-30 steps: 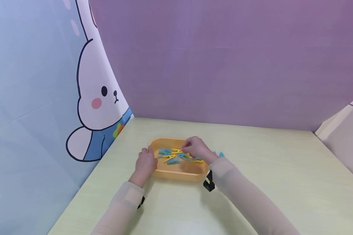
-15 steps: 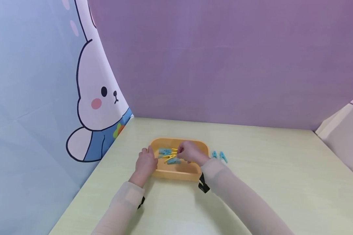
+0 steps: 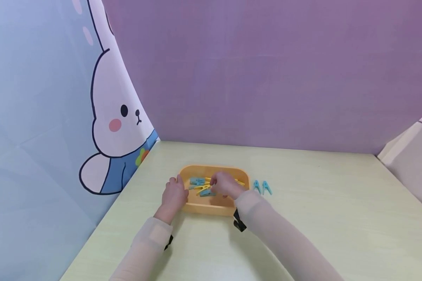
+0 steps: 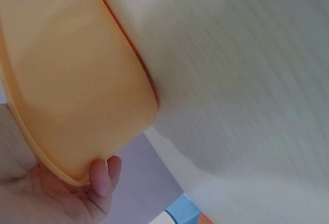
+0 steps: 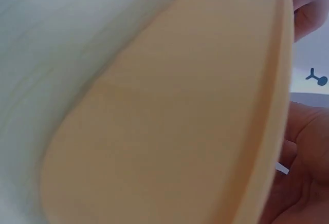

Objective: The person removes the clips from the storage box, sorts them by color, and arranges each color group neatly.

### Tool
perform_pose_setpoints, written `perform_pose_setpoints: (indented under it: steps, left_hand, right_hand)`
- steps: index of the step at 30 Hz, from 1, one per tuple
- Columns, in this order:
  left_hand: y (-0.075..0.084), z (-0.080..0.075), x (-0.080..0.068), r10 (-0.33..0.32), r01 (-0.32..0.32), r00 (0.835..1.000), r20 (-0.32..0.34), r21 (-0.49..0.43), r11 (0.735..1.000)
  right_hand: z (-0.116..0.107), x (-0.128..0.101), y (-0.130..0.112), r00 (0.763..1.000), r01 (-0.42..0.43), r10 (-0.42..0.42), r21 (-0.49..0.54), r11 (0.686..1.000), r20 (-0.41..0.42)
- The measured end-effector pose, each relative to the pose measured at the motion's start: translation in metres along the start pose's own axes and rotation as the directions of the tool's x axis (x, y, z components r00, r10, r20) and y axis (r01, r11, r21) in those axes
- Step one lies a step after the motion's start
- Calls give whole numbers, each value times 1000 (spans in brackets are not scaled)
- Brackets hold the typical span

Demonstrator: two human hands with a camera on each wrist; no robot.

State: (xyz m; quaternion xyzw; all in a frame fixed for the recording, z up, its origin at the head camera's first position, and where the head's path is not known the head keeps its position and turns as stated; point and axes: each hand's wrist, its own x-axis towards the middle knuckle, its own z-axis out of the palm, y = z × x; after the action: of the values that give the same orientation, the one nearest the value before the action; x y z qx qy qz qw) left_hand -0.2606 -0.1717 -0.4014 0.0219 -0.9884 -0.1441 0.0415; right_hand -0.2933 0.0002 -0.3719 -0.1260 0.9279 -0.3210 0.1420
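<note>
An orange plastic tray [image 3: 211,209] stands on the table with several blue and yellow clothespins in it. My left hand [image 3: 174,195] grips its left end; in the left wrist view the fingers [image 4: 101,179] curl over the rim. Inside the tray, my right hand [image 3: 226,184] reaches down among the clothespins with bent fingers, close to a blue clothespin [image 3: 208,192] and a yellow clothespin [image 3: 203,189]. Its fingertips are too small to make out, and the tray wall hides part of the hand [image 5: 306,162] in the right wrist view. Whether it pinches a clothespin cannot be told.
Just right of the tray, two blue clothespins [image 3: 266,187] lie side by side on the pale wooden table [image 3: 337,203]. A purple backdrop [image 3: 267,78] rises behind the table, and a blue sheet with a cartoon rabbit [image 3: 123,113] hangs at the left.
My right hand has shifted left and slightly nearer within the tray, uncovering the two blue clothespins on the table and a yellow one at the tray's right end. The left hand has stayed put.
</note>
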Motion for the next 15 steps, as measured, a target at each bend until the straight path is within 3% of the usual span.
perform_pose_setpoints:
  steps: [15]
  left_hand:
    - [0, 0, -1, 17, -17, 1000, -18, 2, 1000]
  right_hand:
    - [10, 4, -4, 1000, -2, 0, -140, 990, -15]
